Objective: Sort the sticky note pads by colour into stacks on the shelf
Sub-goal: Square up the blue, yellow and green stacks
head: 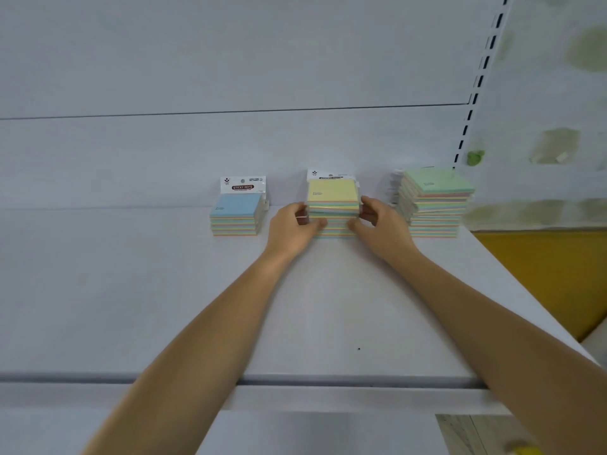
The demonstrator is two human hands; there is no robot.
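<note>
Three stacks of packaged sticky note pads stand at the back of the white shelf [164, 290]. The left stack [236, 216] has a blue pad on top. A yellow pad tops the middle stack [332, 196]. The tallest stack [435, 201], on the right, shows a green pad on top. My left hand [294, 226] presses against the left side of the yellow-topped stack, and my right hand [377, 224] grips its right side. The lower pads of that stack are partly hidden by my fingers.
The shelf's back panel [230, 142] rises right behind the stacks. A slotted upright [479, 83] runs up at the right. The shelf's front edge [295, 379] crosses below my forearms. A yellow surface [558, 274] lies beyond the shelf's right end.
</note>
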